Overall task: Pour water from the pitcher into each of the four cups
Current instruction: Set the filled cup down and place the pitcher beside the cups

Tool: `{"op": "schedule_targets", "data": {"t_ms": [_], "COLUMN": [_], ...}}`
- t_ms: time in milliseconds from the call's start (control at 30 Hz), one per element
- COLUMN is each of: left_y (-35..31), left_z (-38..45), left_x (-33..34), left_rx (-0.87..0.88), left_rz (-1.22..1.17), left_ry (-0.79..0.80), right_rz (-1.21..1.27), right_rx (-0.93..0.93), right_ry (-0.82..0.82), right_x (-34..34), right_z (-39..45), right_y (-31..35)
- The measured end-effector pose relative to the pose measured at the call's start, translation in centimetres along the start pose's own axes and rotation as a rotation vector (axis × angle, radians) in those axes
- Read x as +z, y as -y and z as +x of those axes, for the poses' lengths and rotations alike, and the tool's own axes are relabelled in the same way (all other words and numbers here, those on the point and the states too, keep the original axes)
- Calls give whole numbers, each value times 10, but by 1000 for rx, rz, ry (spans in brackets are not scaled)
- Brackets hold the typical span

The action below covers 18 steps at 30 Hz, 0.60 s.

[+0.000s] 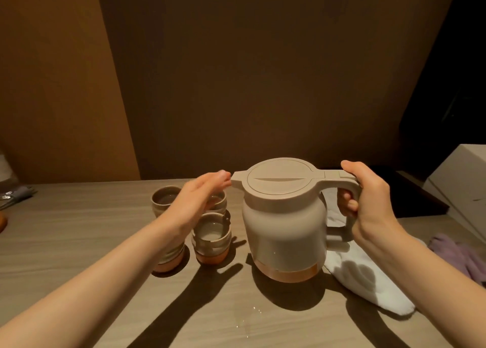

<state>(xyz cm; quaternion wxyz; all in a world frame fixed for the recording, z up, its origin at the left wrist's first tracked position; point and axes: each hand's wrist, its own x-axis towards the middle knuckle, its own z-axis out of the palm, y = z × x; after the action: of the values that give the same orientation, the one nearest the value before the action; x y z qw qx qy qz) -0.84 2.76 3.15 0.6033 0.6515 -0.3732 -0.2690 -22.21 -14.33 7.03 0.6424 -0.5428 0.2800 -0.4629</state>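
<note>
A beige lidded pitcher [285, 232] with a copper base stands upright on the wooden table [79, 232]. My right hand [368, 203] is wrapped around its handle. To its left sits a cluster of ceramic cups. The near right cup [211, 238] holds water. The far left cup [164, 199] holds some too. A far right cup [219, 200] and a near left cup [168, 261] are partly hidden by my left arm. My left hand [202, 195] hovers flat and open over the cups, fingertips near the pitcher's spout.
A white cloth [368, 282] lies under and right of the pitcher, with a purple cloth [457, 255] beyond it. A white box [460, 184] stands at the far right. Small water drops [252, 313] dot the table in front. Dark items lie at the left edge.
</note>
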Motion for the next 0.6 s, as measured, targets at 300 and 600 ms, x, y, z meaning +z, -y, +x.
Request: {"op": "schedule_targets", "data": {"t_ms": [300, 600], "left_y": [5, 9], "left_z": [-18, 11], "left_x": [47, 76], "left_rx": [-54, -64], "left_rz": [-18, -38], "left_ry": [103, -46], "right_rz": [-7, 33], "right_rx": [13, 39], "right_ry": [-38, -99], "right_x": [-4, 8], "right_z": [6, 35], "right_y": [-13, -44]}}
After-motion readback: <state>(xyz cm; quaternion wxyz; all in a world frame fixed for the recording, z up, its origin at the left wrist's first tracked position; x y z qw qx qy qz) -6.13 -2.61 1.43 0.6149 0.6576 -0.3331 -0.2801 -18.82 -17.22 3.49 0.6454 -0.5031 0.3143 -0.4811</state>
